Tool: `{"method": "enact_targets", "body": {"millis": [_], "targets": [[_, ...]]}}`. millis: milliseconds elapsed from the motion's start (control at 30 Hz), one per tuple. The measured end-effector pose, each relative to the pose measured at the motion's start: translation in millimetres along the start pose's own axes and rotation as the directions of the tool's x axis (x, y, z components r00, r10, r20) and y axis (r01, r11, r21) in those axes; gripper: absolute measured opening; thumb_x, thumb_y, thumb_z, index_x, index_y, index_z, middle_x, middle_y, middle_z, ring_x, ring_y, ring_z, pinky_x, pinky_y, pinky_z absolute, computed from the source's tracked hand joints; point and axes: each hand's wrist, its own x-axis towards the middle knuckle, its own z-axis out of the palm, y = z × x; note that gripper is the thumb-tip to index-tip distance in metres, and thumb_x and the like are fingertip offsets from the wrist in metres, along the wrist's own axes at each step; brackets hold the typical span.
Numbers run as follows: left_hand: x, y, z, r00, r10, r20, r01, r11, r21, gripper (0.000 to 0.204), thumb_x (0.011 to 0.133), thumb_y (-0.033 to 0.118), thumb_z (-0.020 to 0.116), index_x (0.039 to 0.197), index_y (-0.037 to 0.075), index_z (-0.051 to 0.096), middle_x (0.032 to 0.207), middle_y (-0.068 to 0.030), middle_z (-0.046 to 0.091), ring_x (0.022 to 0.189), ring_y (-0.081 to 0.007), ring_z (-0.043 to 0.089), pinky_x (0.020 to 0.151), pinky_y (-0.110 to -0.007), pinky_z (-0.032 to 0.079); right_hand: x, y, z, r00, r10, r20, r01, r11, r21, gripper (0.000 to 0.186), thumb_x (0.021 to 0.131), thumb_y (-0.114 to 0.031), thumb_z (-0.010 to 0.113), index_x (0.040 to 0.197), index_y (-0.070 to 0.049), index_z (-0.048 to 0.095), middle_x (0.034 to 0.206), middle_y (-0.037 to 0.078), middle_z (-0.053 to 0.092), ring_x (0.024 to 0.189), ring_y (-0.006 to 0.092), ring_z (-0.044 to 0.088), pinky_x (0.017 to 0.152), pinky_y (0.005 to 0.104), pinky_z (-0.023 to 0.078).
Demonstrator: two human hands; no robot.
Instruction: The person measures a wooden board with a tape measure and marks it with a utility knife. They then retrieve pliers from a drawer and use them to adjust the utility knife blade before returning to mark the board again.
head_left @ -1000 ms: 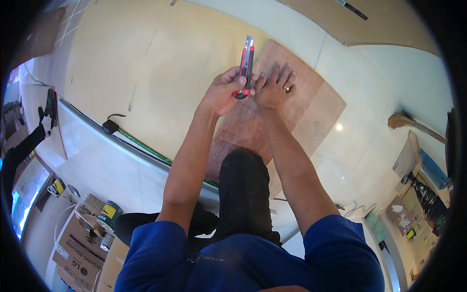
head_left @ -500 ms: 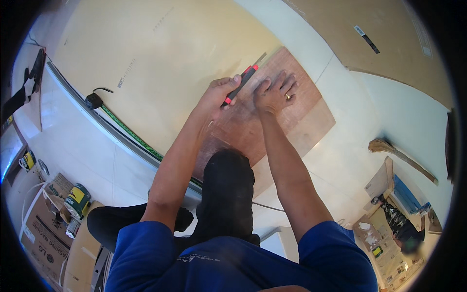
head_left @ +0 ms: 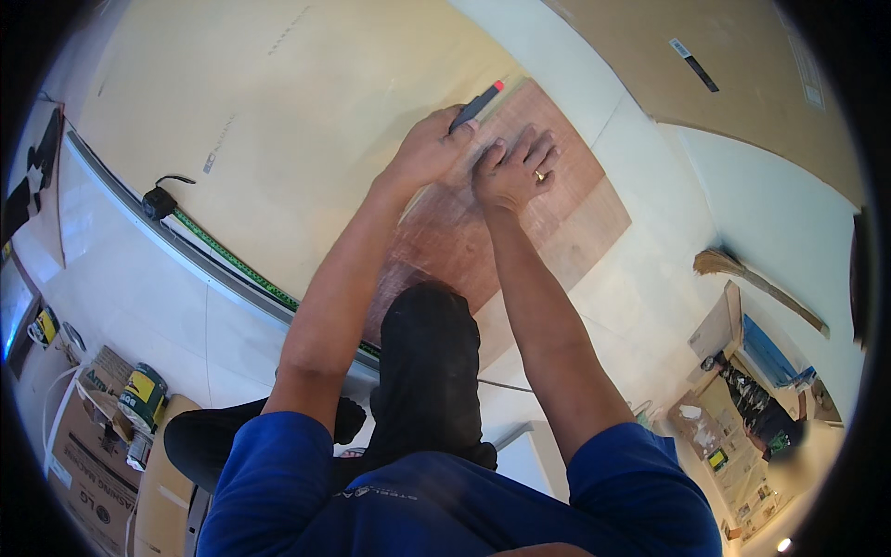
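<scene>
My left hand is closed around a black utility knife with a red end that points up and away from me. Its blade does not show now. Beneath that hand runs the border between a large cream sheet and a reddish plywood board. Flat on the plywood, just right of the knife hand, my right hand lies with its fingers spread and a ring on one finger. My knee rests on the board's near part.
A black tape measure, its green blade drawn out, lies along the cream sheet's left edge beside a metal rail. A straw brush is at right. Cardboard stands far right. Paint cans and a carton are lower left; another person is lower right.
My left hand has moved forward and a little right along the board's edge, and the knife has turned in it, so the blade seen before is hidden. My right hand stays flat.
</scene>
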Motion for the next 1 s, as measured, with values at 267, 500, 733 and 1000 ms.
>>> {"method": "enact_targets", "body": {"millis": [267, 500, 733, 1000], "targets": [[24.5, 32.7, 23.9, 0.995, -0.085, 0.056, 0.066, 0.957, 0.282, 0.046, 0.107, 0.03, 0.055, 0.139, -0.003, 0.056, 0.099, -0.0302, 0.072, 0.095, -0.0506, 0.07, 0.083, -0.056, 0.055, 0.7, -0.8, 1.8, 1.0, 0.005, -0.013, -0.005, 1.0, -0.006, 0.075, 0.102, -0.048, 0.041, 0.165, -0.007, 0.031, 0.175, 0.023, 0.015, 0.16, 0.0467, 0.006, 0.122, 0.0653, 0.008], [25.7, 29.4, 25.8, 0.998, -0.022, 0.065, -0.006, 0.918, 0.396, 0.046, 0.107, 0.026, 0.052, 0.146, 0.001, 0.053, 0.105, -0.0291, 0.071, 0.098, -0.0457, 0.071, 0.086, -0.055, 0.056, 0.1, -1.8, -2.7, 1.0, 0.015, 0.012, -0.015, 1.0, 0.007, 0.076, 0.102, -0.048, 0.043, 0.165, -0.007, 0.032, 0.175, 0.024, 0.015, 0.16, 0.0465, 0.008, 0.123, 0.0647, 0.008], [21.9, 25.9, 32.5, 0.998, -0.001, 0.06, -0.023, 0.919, 0.393, 0.046, 0.106, 0.024, 0.052, 0.146, 0.0, 0.053, 0.11, -0.0287, 0.07, 0.1, -0.0461, 0.07, 0.088, -0.055, 0.056, 1.1, -3.3, -3.8, 1.0, 0.023, 0.014, -0.023, 0.999, 0.032, 0.076, 0.102, -0.047, 0.043, 0.165, -0.007, 0.032, 0.175, 0.022, 0.014, 0.161, 0.0459, 0.006, 0.123, 0.0645, 0.007], [22.8, 24.5, 27.7, 0.995, 0.035, 0.098, -0.072, 0.912, 0.403, 0.042, 0.105, 0.023, 0.052, 0.14, -0.001, 0.056, 0.107, -0.0287, 0.071, 0.099, -0.0471, 0.07, 0.088, -0.055, 0.056, -0.6, -1.9, -3.4, 1.0, 0.014, 0.003, -0.014, 0.999, 0.04, 0.074, 0.102, -0.047, 0.043, 0.164, -0.008, 0.034, 0.175, 0.021, 0.015, 0.16, 0.0454, 0.007, 0.123, 0.0646, 0.007]]}}
